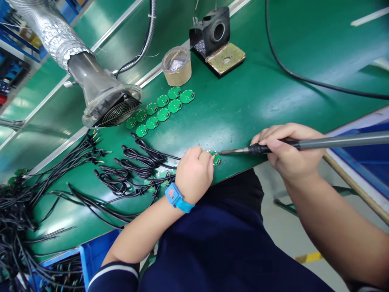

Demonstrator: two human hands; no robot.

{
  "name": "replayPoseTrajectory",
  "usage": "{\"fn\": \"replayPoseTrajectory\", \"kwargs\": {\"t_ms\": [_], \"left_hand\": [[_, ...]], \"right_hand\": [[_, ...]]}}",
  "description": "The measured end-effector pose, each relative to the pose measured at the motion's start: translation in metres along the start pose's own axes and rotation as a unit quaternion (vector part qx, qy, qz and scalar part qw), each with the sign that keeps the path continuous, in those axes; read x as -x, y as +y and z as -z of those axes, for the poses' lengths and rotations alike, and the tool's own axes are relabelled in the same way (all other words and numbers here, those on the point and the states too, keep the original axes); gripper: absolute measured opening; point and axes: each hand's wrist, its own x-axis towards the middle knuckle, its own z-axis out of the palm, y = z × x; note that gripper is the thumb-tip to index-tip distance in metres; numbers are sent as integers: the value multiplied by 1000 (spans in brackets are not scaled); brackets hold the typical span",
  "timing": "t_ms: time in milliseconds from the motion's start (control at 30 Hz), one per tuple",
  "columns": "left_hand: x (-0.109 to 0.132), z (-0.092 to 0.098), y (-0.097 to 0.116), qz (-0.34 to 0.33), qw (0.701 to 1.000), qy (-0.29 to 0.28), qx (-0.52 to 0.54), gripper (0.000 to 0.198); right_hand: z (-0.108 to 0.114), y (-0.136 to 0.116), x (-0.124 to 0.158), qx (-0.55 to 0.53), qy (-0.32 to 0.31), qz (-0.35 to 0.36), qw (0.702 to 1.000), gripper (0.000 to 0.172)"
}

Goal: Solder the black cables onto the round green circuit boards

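My left hand (194, 172), with a blue wrist strap (178, 198), is closed in a pinch on a small round green circuit board (216, 158) near the front edge of the green bench (243, 101). A black wire runs from under that hand toward the cable bundles. My right hand (285, 150) is wrapped round a soldering iron (304, 144). The iron's tip (223, 152) touches the top of the held board.
Several round green boards (161, 109) lie in two rows behind. Black cable bundles (133, 166) spread left. A fume extractor duct with fan (109, 105), a solder-scrap cup (177, 65) and an iron stand with sponge (215, 38) sit at the back. A blue bin (91, 251) is below left.
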Motion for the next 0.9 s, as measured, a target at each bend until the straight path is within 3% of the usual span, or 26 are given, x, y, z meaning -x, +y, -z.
{"fn": "replayPoseTrajectory", "kwargs": {"t_ms": [267, 500, 700, 900], "left_hand": [[1, -2, 4, -5, 999, 30, -41, 22], [-1, -2, 5, 7, 999, 23, -38, 22], [-3, -1, 5, 23, 1000, 0, -18, 21], [-4, 0, 6, 37, 998, -38, -28, 22]], "right_hand": [[-1, -1, 1, 1, -15, 19, 1000, 10], [-2, -2, 2, 0, -20, 32, 999, 9], [-9, -2, -2, -61, 69, 70, 993, 10], [-12, 1, -4, -43, 96, 68, 992, 10]]}}
